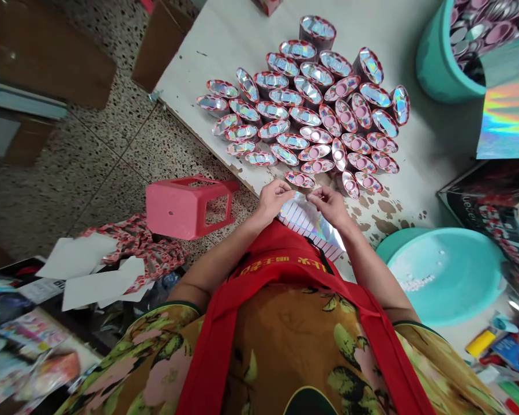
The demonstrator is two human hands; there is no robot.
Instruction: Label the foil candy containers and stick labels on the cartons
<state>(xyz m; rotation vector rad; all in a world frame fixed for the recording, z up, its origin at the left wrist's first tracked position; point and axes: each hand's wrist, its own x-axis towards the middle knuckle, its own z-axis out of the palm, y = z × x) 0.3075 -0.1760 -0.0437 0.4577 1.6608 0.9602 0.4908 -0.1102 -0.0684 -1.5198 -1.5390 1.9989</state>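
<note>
A shiny holographic sheet [310, 222] with rows of narrow strips lies at the table's front edge, against the red apron. My left hand [275, 200] is closed at its upper left corner, thumb and fingertips pinched together. Across from it, my right hand [328, 204] pinches near the sheet's upper right edge. What lies between the fingertips is too small to make out. Just beyond both hands stand several oval-topped pieces with red rims; the nearest one [300, 179] has a pink round centre. Farther ones [305, 116] have shiny silver tops.
A pink stool [173, 210] stands on the floor at the left. On the right are a teal basin [462, 253] with small white bits and a teal bucket [432, 63] full of round pieces. A holographic sheet stack [508, 109] lies beside the bucket.
</note>
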